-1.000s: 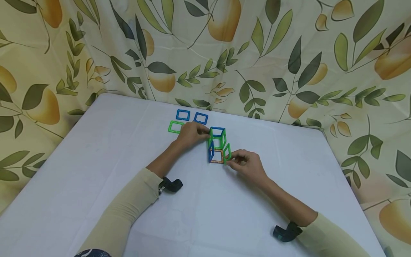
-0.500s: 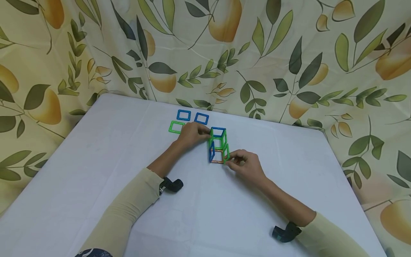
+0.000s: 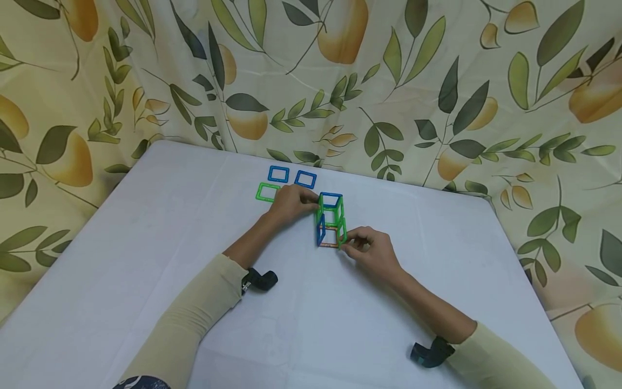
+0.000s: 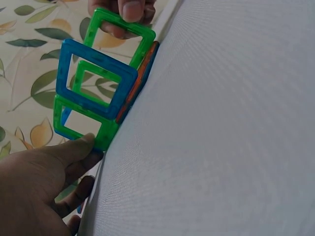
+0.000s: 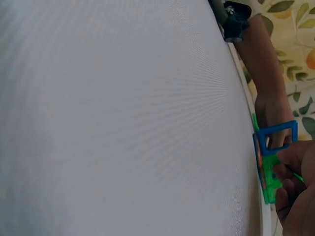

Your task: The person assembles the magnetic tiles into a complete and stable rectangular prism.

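A small frame of open square magnetic tiles stands on the table, with a blue tile (image 3: 331, 193) on top of its green far part. My left hand (image 3: 291, 203) holds that far part from the left, thumb against a green tile (image 4: 78, 133) in the left wrist view. Nearer me, an orange tile (image 3: 329, 245) lies flat, and a blue tile (image 4: 61, 69) stands upright along its left side. My right hand (image 3: 373, 249) pinches another green tile (image 4: 118, 19), held upright at the orange tile's right edge. In the right wrist view, my fingers partly hide the frame.
Two loose blue tiles, one (image 3: 278, 180) left of the other (image 3: 306, 173), lie behind my left hand. Beside them is a loose green tile (image 3: 259, 192). The white-covered table (image 3: 243, 335) ends at a patterned curtain (image 3: 301, 81) at the back.
The green tile in my right hand has shifted slightly left, from leaning outward to upright at the orange tile's edge. My left hand stays in place on the frame.
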### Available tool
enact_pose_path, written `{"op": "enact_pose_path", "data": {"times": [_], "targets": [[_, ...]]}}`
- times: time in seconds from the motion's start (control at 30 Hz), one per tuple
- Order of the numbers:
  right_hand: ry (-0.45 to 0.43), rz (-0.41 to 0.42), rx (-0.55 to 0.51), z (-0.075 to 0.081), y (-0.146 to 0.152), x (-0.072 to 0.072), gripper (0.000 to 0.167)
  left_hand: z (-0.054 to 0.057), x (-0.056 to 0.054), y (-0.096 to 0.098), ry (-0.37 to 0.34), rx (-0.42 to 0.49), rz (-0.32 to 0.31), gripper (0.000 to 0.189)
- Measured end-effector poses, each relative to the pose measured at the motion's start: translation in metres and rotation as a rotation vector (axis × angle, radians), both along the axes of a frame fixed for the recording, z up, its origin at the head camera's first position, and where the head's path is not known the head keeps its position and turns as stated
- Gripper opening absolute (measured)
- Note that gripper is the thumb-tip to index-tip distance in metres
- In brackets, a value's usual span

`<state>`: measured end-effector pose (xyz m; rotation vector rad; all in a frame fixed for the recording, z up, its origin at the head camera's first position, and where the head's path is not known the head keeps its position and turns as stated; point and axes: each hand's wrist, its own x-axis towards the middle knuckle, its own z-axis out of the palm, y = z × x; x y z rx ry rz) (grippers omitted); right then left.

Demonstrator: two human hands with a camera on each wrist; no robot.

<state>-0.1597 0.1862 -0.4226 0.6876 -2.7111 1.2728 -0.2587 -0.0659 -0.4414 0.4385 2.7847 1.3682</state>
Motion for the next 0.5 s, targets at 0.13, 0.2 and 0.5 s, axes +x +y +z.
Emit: {"op": "enact_pose_path", "data": {"times": [0.13, 0.2, 0.5], "targets": [[-0.001, -0.003, -0.009, -0.0011, -0.0004, 0.0001, 0.016, 0.0, 0.0, 0.0004, -0.006, -0.004, 0.001, 0.025], [-0.002, -0.003, -0.01, -0.0015, -0.0007, -0.0001, 0.016, -0.0001, -0.0001, 0.0005, -0.012, -0.005, -0.001, 0.025], [-0.016, -0.01, -0.004, -0.0022, -0.0025, -0.0024, 0.016, -0.0006, -0.0005, 0.0, 0.0, -0.018, 0.0, 0.025]]}}
